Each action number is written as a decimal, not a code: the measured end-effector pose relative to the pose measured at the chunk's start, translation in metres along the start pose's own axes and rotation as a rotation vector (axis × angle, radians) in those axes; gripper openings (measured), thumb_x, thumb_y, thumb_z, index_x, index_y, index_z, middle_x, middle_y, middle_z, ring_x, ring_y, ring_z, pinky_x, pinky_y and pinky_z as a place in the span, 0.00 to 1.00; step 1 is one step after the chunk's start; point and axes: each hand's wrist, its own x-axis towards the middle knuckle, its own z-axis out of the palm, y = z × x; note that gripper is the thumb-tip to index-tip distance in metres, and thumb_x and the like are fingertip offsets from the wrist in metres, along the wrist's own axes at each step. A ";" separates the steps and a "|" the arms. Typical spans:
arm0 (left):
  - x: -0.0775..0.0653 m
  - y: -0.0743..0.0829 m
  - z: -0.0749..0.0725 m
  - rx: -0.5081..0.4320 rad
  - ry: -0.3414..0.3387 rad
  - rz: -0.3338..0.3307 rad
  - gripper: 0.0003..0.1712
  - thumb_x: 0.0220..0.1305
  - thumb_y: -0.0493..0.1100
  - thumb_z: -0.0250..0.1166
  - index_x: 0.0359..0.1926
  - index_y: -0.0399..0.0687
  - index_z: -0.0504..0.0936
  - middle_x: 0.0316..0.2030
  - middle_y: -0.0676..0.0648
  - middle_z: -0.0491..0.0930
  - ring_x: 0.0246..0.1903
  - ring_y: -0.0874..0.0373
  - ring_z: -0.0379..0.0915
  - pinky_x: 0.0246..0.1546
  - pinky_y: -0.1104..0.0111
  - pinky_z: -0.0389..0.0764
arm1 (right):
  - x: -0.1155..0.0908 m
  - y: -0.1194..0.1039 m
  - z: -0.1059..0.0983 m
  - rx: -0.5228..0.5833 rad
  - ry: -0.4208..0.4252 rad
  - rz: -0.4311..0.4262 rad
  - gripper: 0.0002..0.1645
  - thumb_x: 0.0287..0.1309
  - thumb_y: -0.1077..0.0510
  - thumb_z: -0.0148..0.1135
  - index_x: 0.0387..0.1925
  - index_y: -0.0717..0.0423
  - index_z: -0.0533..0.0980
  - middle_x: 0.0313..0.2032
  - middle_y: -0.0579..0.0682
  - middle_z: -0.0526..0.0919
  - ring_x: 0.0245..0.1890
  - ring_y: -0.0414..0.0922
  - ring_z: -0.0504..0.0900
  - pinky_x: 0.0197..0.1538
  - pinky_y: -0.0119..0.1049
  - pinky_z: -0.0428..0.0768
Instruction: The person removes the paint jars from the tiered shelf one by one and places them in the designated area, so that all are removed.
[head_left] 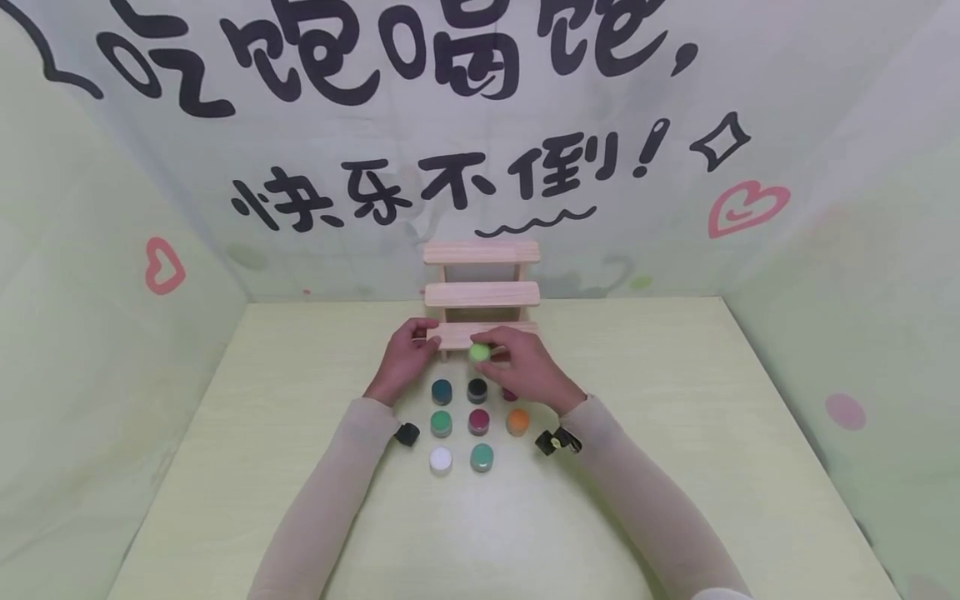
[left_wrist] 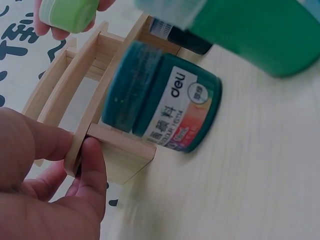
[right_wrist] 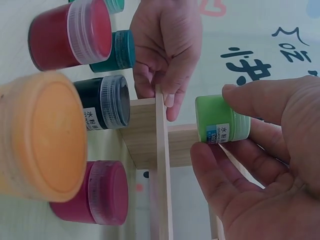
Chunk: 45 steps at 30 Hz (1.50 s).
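Observation:
A small light green paint jar [head_left: 479, 352] is pinched by my right hand [head_left: 531, 367]. In the right wrist view, the labelled jar [right_wrist: 212, 117] sits between thumb and fingers, close to the front board of the wooden stepped rack [head_left: 482, 293]. My left hand [head_left: 405, 362] grips the left end of that lowest board, with thumb and fingers on either side of the wood [left_wrist: 75, 150]. Nearest the rack stand a dark teal jar [head_left: 442, 392], a black jar [head_left: 477, 390] and a magenta jar [right_wrist: 107, 192], the last partly hidden by my right hand in the head view.
Closer to me stand a green jar [head_left: 441, 423], a red jar [head_left: 478, 422], an orange jar [head_left: 517, 422], a white jar [head_left: 441, 460] and a blue-green jar [head_left: 482, 457]. A printed cloth wall [head_left: 360, 142] rises behind the rack at the back edge of the pale table [head_left: 300, 400].

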 end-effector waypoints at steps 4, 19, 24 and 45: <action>0.000 0.000 0.000 0.002 -0.001 0.001 0.19 0.70 0.45 0.63 0.60 0.50 0.76 0.55 0.42 0.77 0.54 0.48 0.78 0.54 0.58 0.79 | -0.007 -0.003 -0.003 0.010 0.005 -0.013 0.26 0.63 0.57 0.69 0.62 0.57 0.77 0.58 0.50 0.81 0.52 0.48 0.84 0.54 0.43 0.85; 0.000 -0.001 0.000 0.004 0.003 0.008 0.19 0.71 0.45 0.63 0.60 0.50 0.76 0.55 0.42 0.76 0.55 0.47 0.78 0.56 0.56 0.78 | -0.037 0.000 -0.007 0.012 0.037 -0.081 0.26 0.62 0.60 0.69 0.62 0.49 0.78 0.53 0.46 0.82 0.50 0.45 0.85 0.50 0.35 0.86; -0.001 0.001 -0.001 -0.001 0.002 0.015 0.19 0.71 0.45 0.63 0.60 0.50 0.76 0.55 0.42 0.77 0.54 0.47 0.78 0.55 0.57 0.78 | -0.047 0.003 -0.006 0.018 0.047 -0.105 0.26 0.62 0.60 0.70 0.62 0.51 0.78 0.55 0.49 0.83 0.49 0.43 0.84 0.50 0.41 0.87; -0.001 0.000 0.000 -0.008 0.001 0.010 0.19 0.71 0.45 0.63 0.61 0.50 0.76 0.56 0.41 0.76 0.56 0.46 0.78 0.57 0.55 0.80 | -0.083 0.019 0.006 -0.005 0.021 -0.165 0.22 0.59 0.62 0.70 0.56 0.57 0.81 0.53 0.53 0.85 0.51 0.42 0.84 0.49 0.39 0.87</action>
